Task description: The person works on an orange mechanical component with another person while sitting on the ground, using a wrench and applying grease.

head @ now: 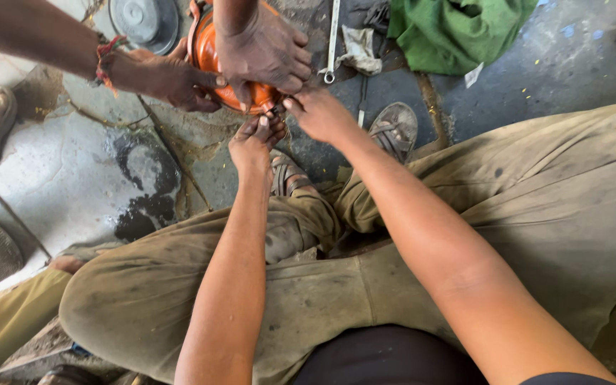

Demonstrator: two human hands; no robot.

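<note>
An orange round metal part [207, 53] stands on the stained concrete floor in front of me. A co-worker's two hands [262, 50] hold it from above and from the left; one wrist wears a red thread band [106, 60]. My left hand [254, 139] reaches to the part's lower edge, fingers pinched on something small and dark that I cannot make out. My right hand [319, 114] touches the same lower edge just to the right, fingertips together. I squat, with knees in dirty khaki trousers on both sides.
A long spanner [332, 39] lies beside a dirty rag [359, 50] behind the part. A green cloth [458, 28] is at the back right, a grey round lid [144, 21] at the back left. My sandalled feet [393, 128] are near a dark oil stain [144, 189].
</note>
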